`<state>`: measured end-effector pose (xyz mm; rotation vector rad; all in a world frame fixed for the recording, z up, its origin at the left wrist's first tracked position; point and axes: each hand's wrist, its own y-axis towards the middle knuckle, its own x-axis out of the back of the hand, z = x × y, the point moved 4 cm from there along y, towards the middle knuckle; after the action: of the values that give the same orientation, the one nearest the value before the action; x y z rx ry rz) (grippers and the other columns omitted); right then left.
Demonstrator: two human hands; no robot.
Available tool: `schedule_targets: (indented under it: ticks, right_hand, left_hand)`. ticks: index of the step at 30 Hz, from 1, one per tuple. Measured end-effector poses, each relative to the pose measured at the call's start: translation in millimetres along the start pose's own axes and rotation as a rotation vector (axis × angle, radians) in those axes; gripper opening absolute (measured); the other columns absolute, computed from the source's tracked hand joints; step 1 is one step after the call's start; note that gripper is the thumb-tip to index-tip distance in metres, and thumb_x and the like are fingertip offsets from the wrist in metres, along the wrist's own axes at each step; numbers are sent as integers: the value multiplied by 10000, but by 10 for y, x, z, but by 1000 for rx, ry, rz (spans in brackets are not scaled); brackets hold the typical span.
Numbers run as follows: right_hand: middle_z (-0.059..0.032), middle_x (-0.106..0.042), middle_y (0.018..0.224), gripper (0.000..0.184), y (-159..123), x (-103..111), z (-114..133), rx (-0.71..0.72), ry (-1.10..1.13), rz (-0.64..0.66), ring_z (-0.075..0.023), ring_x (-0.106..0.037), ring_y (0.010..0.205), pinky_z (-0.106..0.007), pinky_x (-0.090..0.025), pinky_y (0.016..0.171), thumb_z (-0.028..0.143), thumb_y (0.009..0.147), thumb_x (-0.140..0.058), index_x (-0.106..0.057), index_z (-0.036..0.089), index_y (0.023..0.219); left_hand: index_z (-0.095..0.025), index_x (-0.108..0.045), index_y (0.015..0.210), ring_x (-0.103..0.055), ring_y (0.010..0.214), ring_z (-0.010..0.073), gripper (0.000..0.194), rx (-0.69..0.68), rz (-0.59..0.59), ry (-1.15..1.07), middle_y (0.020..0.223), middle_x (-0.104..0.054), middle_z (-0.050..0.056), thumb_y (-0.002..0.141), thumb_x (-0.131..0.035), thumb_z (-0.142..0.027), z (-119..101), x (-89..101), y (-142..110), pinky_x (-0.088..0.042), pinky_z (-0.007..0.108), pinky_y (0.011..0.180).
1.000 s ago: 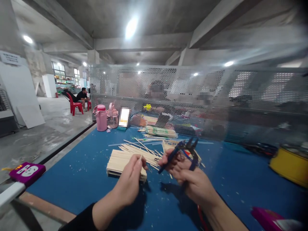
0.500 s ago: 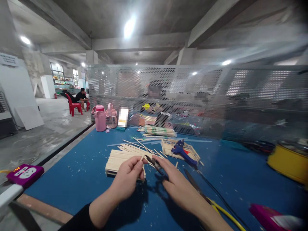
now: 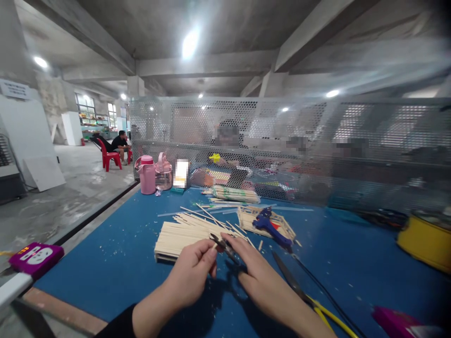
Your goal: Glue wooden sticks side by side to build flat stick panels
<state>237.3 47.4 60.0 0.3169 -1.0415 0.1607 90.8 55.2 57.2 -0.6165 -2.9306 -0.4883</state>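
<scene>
Between the thumb and fingers of my left hand [image 3: 193, 267] is pinched a thin wooden stick [image 3: 214, 246], only its short end showing. My right hand [image 3: 259, 274] is closed round dark cutting pliers [image 3: 225, 247], whose jaws are at the tip of that stick. The handles are partly hidden by my fingers. Just beyond my left hand lies a flat stack of pale wooden sticks [image 3: 175, 238], with loose sticks fanned out behind it. A blue glue gun [image 3: 271, 227] rests on a small wooden frame [image 3: 246, 218] past my right hand.
Scissors [image 3: 287, 272] with yellow handles lie right of my right arm, near a black cable. Wrapped sticks [image 3: 234, 194] lie at the back before a perforated metal screen [image 3: 197, 122]. A pink flask [image 3: 147, 176], purple power strip [image 3: 37, 258] and yellow container [image 3: 426, 241] stand around the blue table.
Both hands have come slightly lower and nearer, with the stick and pliers still together. The view has shifted a little. Behind the screen, a person's hands have moved near a yellow thing.
</scene>
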Motion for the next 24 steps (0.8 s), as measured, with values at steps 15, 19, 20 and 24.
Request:
schedule_targets:
  ticks: [15, 19, 20, 24]
  right_hand:
    - [-52, -325, 1424, 768, -20, 34, 22, 24, -48, 70, -210, -199, 1332, -498, -84, 1086, 37, 603, -365, -338, 214, 1350]
    - [-105, -398, 1370, 701, -13, -7, -6, 32, -1, 16, -219, -315, 1279, -457, -218, 1063, 35, 615, -385, -391, 168, 1303]
    - [-113, -424, 1348, 678, -9, -15, -7, 40, 12, -8, -219, -349, 1257, -442, -255, 1048, 35, 622, -393, -406, 165, 1287]
    - [-122, -512, 1254, 613, 19, -19, 47, 83, 49, -68, -220, -452, 1163, -397, -337, 989, 25, 618, -415, -468, 164, 1212]
  left_hand:
    - [-181, -431, 653, -357, 555, 108, 328, 1, -20, 36, 566, -390, -46, 869, -359, -418, -30, -1, -23, -285, 225, 551]
    - [-171, -458, 679, -361, 573, 107, 306, -30, -24, 65, 584, -403, -42, 881, -354, -376, -37, -17, -32, -285, 224, 559]
    - [-167, -467, 688, -364, 586, 107, 300, -43, -24, 67, 599, -410, -39, 883, -354, -365, -41, -23, -37, -289, 222, 566]
    - [-155, -505, 771, -362, 624, 109, 240, -80, -16, 46, 669, -440, -25, 865, -408, -354, -44, -38, -55, -308, 218, 592]
